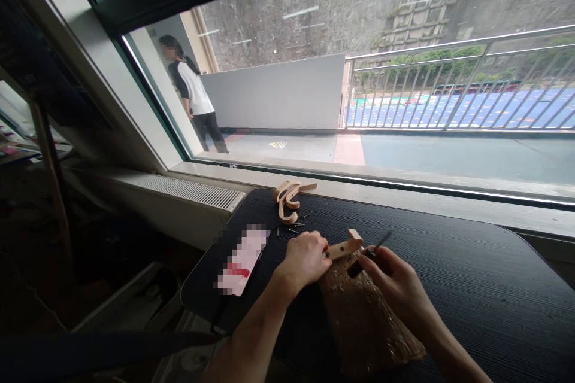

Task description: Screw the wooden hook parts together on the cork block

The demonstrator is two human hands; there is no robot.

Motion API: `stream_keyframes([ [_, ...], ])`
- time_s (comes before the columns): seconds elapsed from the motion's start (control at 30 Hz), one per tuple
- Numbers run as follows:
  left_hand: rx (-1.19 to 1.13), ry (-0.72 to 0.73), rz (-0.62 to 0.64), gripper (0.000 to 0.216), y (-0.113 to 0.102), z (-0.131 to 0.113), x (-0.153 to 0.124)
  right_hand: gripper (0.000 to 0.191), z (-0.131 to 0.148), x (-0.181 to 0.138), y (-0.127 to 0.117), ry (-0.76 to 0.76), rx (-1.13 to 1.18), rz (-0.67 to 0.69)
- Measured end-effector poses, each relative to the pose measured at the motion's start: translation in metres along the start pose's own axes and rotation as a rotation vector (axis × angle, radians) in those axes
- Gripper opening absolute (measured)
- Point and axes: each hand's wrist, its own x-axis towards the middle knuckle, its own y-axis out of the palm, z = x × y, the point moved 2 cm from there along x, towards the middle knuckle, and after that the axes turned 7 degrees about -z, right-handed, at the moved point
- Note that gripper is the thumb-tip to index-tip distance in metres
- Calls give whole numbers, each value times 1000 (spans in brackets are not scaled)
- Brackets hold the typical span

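My left hand [308, 256] is closed on a pale wooden hook [344, 248] with dark holes or screw heads in it. The hook lies at the far end of a rough brown wooden board [359, 317], its curved tip pointing up and away. My right hand [395, 275] grips a screwdriver [356, 267] by its dark handle. The thin shaft points up and to the right, away from the hook. Farther back on the table are more pale wooden hooks [287, 213], lying together, and several small screws [294, 231].
The black table [476, 275] stands against the window sill [381, 191]. A pink phone-shaped item [245, 263], partly blurred, lies at the left, with a dark cord beside it. A radiator [197, 190] is left of the table. Outside the window, a person [197, 96] stands near a railing.
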Motion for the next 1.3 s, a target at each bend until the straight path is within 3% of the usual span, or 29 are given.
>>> stream_keyframes([
  [0.23,2,1,-13,21,3,2,1,45,-10,3,3,64,74,-29],
  [0.47,16,-3,27,21,-1,1,2,38,2,7,13,32,-17,-19],
  [0.7,9,1,47,20,-3,1,4,39,-1,5,15,43,45,-63],
  [0.83,8,14,55,20,-3,2,5,37,-5,5,18,58,55,14],
  [0.93,-7,13,39,20,-3,3,5,40,-6,7,15,58,121,-22],
  [1.03,-30,33,48,21,-4,3,5,43,-8,8,18,70,65,-67],
  [1.17,-37,25,66,21,-6,4,5,42,-1,7,26,-16,-45,24],
  [1.3,-57,-1,61,21,-6,7,3,36,21,6,8,-155,-266,15],
])
